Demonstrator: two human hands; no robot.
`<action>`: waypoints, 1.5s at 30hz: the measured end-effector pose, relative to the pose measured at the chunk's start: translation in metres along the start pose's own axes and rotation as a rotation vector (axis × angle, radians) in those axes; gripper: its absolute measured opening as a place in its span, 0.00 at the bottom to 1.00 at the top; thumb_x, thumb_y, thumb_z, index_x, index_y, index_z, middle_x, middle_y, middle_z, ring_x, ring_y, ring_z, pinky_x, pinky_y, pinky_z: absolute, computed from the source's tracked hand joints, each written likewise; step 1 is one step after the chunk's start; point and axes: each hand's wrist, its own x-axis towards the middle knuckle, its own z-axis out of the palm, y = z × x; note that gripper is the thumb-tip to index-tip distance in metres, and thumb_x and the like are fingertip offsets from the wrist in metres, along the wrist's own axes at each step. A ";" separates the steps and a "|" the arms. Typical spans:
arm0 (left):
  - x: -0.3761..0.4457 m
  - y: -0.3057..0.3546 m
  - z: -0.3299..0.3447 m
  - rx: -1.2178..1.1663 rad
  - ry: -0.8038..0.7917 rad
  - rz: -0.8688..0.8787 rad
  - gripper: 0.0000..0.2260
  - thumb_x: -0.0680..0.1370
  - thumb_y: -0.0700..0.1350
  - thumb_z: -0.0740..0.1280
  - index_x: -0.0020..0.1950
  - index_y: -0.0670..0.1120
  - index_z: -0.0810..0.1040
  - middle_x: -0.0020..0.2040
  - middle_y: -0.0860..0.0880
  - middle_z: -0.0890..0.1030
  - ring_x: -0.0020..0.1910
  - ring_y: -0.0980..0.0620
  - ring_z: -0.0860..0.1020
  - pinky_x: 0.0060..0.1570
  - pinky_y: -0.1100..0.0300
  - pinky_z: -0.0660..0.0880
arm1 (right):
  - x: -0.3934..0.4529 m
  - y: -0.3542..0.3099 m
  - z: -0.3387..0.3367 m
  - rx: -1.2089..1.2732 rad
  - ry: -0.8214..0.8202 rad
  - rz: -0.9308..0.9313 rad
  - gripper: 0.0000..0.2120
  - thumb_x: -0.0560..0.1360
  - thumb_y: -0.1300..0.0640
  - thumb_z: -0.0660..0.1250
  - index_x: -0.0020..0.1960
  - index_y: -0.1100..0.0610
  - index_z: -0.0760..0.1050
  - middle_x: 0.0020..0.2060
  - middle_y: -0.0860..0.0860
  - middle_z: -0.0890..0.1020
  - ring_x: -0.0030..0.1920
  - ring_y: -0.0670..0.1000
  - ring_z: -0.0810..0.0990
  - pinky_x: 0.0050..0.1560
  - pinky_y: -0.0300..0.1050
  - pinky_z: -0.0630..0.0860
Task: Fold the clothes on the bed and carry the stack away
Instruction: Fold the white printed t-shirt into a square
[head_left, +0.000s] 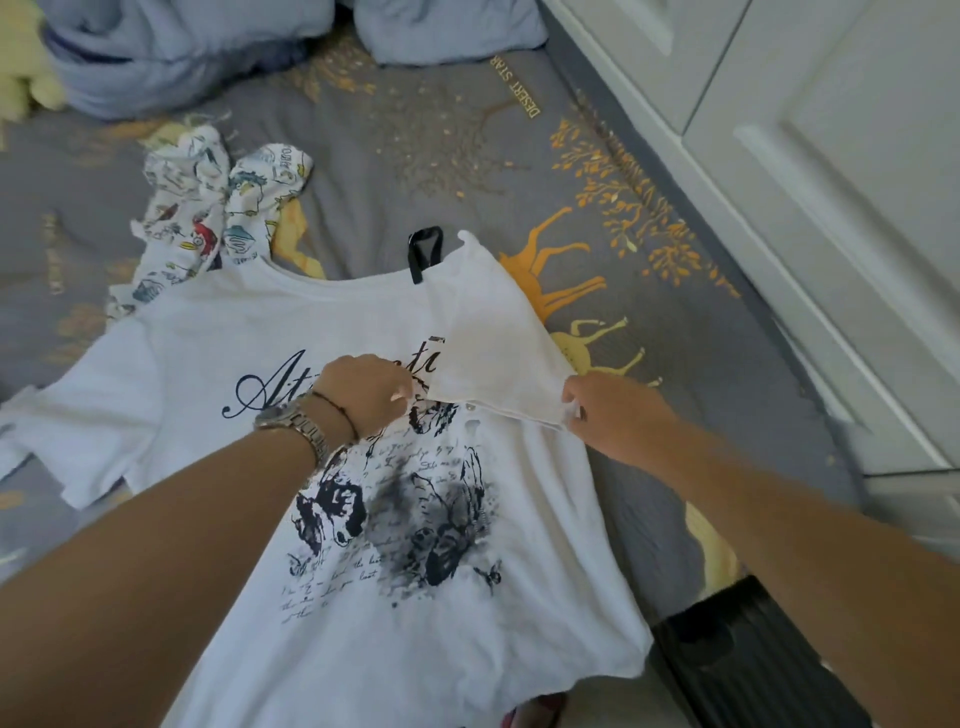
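Observation:
A white T-shirt (208, 343) with black script and a black graphic print lies face up on the grey bed cover (415, 156). Its right sleeve (488, 332) is turned in over the chest. My left hand (363, 392), with a watch on the wrist, pinches the sleeve's hem at its inner corner. My right hand (613, 410) pinches the same hem at the outer corner, by the shirt's side edge. A crumpled white garment with colourful cartoon prints (208, 213) lies behind the shirt's left shoulder. A black strap (423, 249) pokes out from under the collar.
A blue-grey duvet (171, 47) and a pillow (447, 26) lie at the head of the bed, with something yellow (21, 73) at the far left. White cupboard doors (831, 182) run along the right. A dark ribbed object (748, 654) sits at the bed's near right corner.

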 end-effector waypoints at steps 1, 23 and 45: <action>-0.011 -0.002 -0.007 0.030 -0.003 -0.024 0.11 0.78 0.48 0.59 0.57 0.54 0.77 0.57 0.52 0.80 0.56 0.51 0.77 0.54 0.56 0.74 | -0.004 -0.004 -0.011 -0.087 0.011 -0.002 0.13 0.76 0.58 0.59 0.60 0.56 0.71 0.57 0.56 0.76 0.58 0.58 0.75 0.53 0.51 0.73; -0.253 -0.211 0.086 -0.518 0.108 -0.962 0.12 0.78 0.46 0.56 0.46 0.43 0.77 0.48 0.43 0.80 0.47 0.42 0.78 0.40 0.56 0.70 | 0.070 -0.324 -0.059 -0.226 0.088 -0.456 0.09 0.76 0.54 0.62 0.56 0.52 0.73 0.51 0.49 0.79 0.51 0.53 0.77 0.47 0.46 0.73; -0.163 -0.283 0.178 -1.701 0.590 -1.116 0.24 0.63 0.46 0.79 0.51 0.46 0.69 0.48 0.47 0.77 0.46 0.49 0.76 0.43 0.63 0.74 | 0.242 -0.546 0.073 -0.224 -0.151 -0.638 0.25 0.75 0.56 0.67 0.69 0.54 0.63 0.69 0.51 0.69 0.68 0.57 0.65 0.61 0.54 0.70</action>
